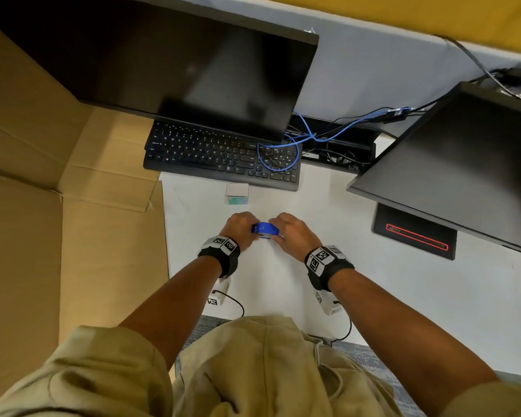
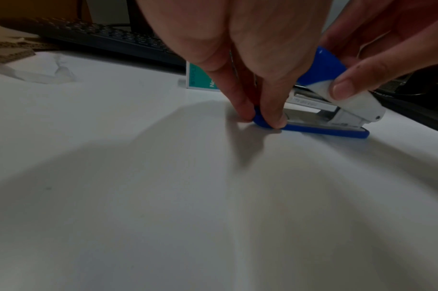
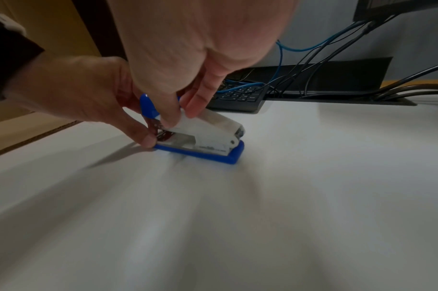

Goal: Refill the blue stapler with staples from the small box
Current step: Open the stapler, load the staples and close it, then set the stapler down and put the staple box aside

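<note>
resting flat, blue stapler (image 3: 200, 145) shows white top, metal magazine.

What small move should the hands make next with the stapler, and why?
Probably the right hand should swing the white top further up while the left hand pins the blue base: the stapler is only partly open, and the small box lies untouched.
</note>
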`<control>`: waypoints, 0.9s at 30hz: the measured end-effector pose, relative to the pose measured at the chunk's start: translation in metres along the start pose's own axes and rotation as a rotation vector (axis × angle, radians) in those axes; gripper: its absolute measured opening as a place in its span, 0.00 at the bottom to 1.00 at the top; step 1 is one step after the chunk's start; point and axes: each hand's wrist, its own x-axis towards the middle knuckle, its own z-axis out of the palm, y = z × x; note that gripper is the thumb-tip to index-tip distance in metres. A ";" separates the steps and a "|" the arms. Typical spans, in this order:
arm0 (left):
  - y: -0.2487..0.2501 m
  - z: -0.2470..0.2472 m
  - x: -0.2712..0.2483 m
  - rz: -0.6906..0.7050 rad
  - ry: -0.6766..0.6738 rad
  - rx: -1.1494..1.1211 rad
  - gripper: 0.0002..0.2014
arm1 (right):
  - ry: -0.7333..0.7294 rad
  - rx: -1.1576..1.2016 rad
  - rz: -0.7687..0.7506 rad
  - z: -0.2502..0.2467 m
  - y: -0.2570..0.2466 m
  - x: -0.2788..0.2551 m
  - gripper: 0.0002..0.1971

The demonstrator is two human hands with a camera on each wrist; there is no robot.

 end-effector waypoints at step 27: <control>-0.008 -0.002 -0.008 0.016 -0.026 0.030 0.16 | -0.016 -0.198 0.044 -0.018 0.025 0.000 0.22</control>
